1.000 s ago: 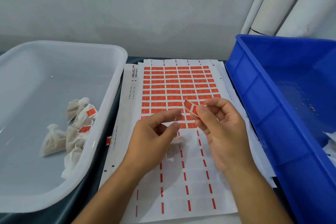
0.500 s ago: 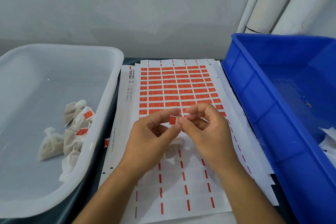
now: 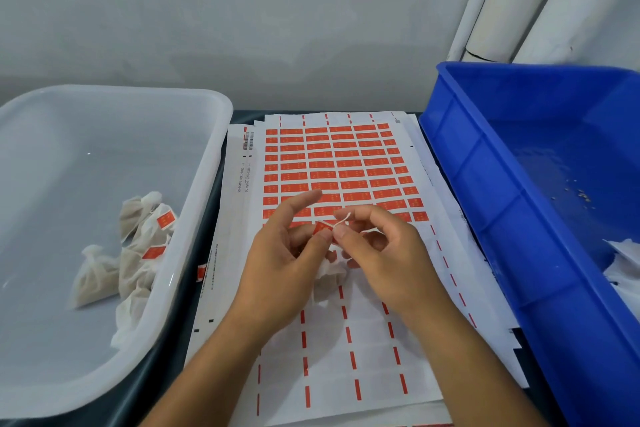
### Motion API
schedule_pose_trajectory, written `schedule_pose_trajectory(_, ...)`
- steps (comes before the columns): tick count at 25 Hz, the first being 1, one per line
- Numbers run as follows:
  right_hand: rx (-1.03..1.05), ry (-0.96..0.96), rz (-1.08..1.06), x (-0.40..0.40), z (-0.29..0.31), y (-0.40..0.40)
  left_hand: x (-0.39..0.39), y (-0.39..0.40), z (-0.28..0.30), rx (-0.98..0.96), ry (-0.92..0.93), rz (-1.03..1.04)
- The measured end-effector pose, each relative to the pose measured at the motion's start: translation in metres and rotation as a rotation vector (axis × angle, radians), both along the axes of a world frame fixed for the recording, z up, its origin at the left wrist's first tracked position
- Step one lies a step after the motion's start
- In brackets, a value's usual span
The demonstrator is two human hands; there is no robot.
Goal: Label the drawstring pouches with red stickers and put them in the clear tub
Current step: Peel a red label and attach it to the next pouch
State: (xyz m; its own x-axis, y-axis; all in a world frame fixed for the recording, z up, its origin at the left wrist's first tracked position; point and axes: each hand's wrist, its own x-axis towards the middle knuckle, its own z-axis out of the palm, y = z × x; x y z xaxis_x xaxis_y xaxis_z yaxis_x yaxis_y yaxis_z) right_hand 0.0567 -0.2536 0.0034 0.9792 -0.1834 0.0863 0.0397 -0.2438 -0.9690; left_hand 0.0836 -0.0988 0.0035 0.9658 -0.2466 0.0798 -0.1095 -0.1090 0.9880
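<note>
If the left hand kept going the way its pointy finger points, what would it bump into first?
Probably the sheet of red stickers. The left hand has its index finger aimed forward and slightly right, just above those rows. Beyond them is the wall, though height is hard to judge.

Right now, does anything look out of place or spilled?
Yes, two things. A stray red sticker is stuck off the sheet, in the gap beside the clear tub. Small crumbs are scattered on the blue crate's floor.
</note>
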Motion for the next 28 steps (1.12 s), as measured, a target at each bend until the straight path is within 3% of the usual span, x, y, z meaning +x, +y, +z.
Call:
schedule_pose_trajectory(8, -0.028, -0.067, -0.045, -0.002, 0.001, 0.004, -0.003, 0.000, 0.006, 0.035, -0.040, -0.038)
schedule_pose_trajectory(16, 0.075, -0.076, -0.269, -0.003, 0.001, 0.010, -0.006, -0.003, 0.001, 0.240, -0.180, -0.001)
schedule_pose_trajectory(23, 0.146, -0.042, -0.330, -0.004, 0.001, 0.019, -0.014, -0.012, 0.000, 0.230, -0.445, 0.197)
schedule_pose_trajectory(28, 0.173, -0.044, -0.289, -0.007, 0.004, 0.020, -0.011, -0.008, -0.002, 0.171, -0.428, 0.265)
